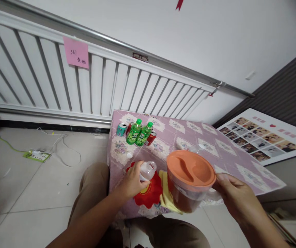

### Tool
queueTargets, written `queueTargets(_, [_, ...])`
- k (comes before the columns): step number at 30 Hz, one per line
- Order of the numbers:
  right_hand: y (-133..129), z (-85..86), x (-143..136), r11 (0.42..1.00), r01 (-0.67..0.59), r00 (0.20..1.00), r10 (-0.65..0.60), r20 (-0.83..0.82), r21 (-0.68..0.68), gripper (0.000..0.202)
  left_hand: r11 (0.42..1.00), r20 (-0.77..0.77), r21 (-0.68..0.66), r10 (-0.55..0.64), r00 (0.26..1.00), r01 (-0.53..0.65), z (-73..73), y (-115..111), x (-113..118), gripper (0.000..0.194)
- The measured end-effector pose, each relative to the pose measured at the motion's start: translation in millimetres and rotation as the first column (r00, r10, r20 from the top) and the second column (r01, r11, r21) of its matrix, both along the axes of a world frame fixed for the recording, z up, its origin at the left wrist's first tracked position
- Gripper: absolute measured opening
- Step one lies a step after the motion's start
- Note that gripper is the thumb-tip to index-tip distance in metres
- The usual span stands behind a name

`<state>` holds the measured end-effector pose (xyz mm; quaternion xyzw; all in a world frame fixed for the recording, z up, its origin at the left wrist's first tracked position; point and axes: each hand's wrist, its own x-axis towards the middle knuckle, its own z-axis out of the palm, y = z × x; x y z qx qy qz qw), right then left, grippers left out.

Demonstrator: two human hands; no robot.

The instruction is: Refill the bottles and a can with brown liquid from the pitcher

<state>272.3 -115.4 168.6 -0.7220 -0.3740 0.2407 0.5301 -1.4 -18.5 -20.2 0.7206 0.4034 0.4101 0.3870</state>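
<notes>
- While the left grip (134, 181) clasps a clear bottle (146, 171) over the red mat (152, 195), the bottle's side is partly hidden.
- The right grip (232, 193) grasps an orange-lidded pitcher (190, 170), blurred below, above the bench (181, 135).

Handwritten "361" above hard-to-read characters on the pink note (70, 60).

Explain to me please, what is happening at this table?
A person is handling two containers over the table. The right hand holds a see-through pitcher with an orange lid and brownish contents, while the left hand grips an open clear bottle at the red mat. No stream shows between them. A white cap lies nearby; farther back, two green bottles stand among cans.
</notes>
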Motion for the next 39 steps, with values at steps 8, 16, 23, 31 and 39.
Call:
queueTargets(8, [1, 13.4, -15, 0.996, 0.005, 0.993, 0.006, 0.115, -0.092, 0.061, 1.0, -0.014, -0.01, 0.001, 1.0, -0.002, 2.5, -1, 1, 0.083])
queueTargets(16, [4, 15.5, -21, 0.995, -0.018, 0.974, 0.039, 0.221, -0.097, 0.062, 1.0, 0.008, -0.006, -0.007, 1.0, 0.007, -0.2, 1, 2, 0.084])
queueTargets(23, [9, 23.1, -33, 0.992, -0.016, 0.974, 0.045, 0.223, -0.128, 0.067, 1.0, -0.007, -0.006, 0.01, 1.0, -0.01, 3.6, 1, 3, 0.082])
queueTargets(31, [12, 26.1, -33, 0.99, -0.006, 0.959, 0.046, 0.278, -0.143, 0.064, 1.0, -0.002, -0.007, 0.011, 1.0, -0.011, 0.3, 1, 4, 0.083])
queueTargets(39, [14, 30.9, -35, 0.987, -0.008, 0.947, 0.06, 0.315, -0.163, 0.057, 1.0, 0.006, -0.005, 0.009, 1.0, -0.009, 2.8, 2, 4, 0.081])
